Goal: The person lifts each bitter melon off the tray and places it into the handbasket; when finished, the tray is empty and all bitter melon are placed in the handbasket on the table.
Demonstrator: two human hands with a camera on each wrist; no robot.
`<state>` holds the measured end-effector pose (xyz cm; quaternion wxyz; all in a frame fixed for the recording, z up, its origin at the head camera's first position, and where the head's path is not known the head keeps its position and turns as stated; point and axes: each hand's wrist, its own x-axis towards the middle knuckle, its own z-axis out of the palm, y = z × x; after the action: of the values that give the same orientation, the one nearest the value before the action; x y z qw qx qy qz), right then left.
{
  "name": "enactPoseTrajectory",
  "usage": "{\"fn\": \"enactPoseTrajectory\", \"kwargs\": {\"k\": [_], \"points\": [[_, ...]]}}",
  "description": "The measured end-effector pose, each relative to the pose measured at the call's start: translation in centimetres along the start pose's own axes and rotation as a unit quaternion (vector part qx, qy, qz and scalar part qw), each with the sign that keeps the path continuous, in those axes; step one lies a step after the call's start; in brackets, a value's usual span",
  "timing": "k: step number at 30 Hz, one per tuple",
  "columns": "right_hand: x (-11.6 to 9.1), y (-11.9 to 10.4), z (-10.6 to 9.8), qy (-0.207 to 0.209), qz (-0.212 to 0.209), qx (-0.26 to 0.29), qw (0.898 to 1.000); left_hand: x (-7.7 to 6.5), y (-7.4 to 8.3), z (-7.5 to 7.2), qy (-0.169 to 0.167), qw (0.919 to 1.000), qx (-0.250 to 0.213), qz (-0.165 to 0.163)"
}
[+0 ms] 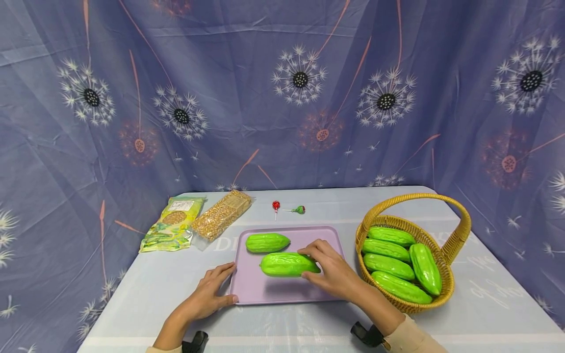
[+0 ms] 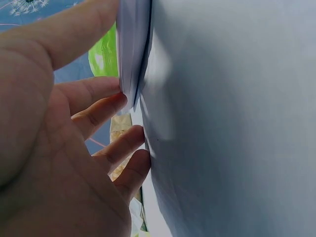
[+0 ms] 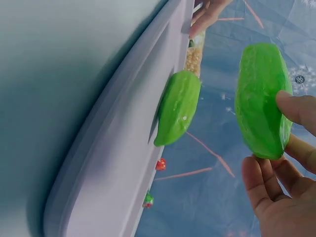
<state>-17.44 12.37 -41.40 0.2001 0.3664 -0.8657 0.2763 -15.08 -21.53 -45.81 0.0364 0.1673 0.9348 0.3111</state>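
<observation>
My right hand (image 1: 328,267) pinches one end of a plump, glossy green cucumber (image 1: 289,264) between thumb and fingers. In the right wrist view this cucumber (image 3: 262,101) is up off the lilac tray (image 3: 106,177), its shadow falling on the tray's floor. A second green cucumber (image 1: 267,242) lies on the tray (image 1: 247,291) toward its back left. My left hand (image 1: 211,293) rests at the tray's left side, thumb near the front corner. Seen from the left wrist, the fingers (image 2: 94,94) are loosely extended against the tray's rim (image 2: 131,54).
Right of the tray stands a wicker basket (image 1: 447,289) with a tall handle, holding several green cucumbers (image 1: 388,266). Back left lie a yellow-green bag (image 1: 174,223) and a clear pack of corn kernels (image 1: 222,215). Behind the tray are a red lollipop (image 1: 276,205) and a green lollipop (image 1: 300,210).
</observation>
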Motion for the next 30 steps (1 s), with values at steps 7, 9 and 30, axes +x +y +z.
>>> {"fn": "enactPoseTrajectory", "kwargs": {"k": [7, 9, 30], "points": [[-1.5, 0.4, -1.7, 0.015, -0.012, -0.001, 1.0, 0.0, 0.1, -0.1, -0.005, 1.0, -0.006, -0.005], [-2.1, 0.6, -2.3, 0.017, -0.004, -0.004, 1.0, 0.0, 0.1, -0.1, -0.005, 1.0, -0.007, -0.004], [-6.9, 3.7, -8.3, 0.039, 0.054, -0.053, 0.996, -0.1, 0.1, 0.0, -0.002, 1.0, -0.006, 0.003]]}}
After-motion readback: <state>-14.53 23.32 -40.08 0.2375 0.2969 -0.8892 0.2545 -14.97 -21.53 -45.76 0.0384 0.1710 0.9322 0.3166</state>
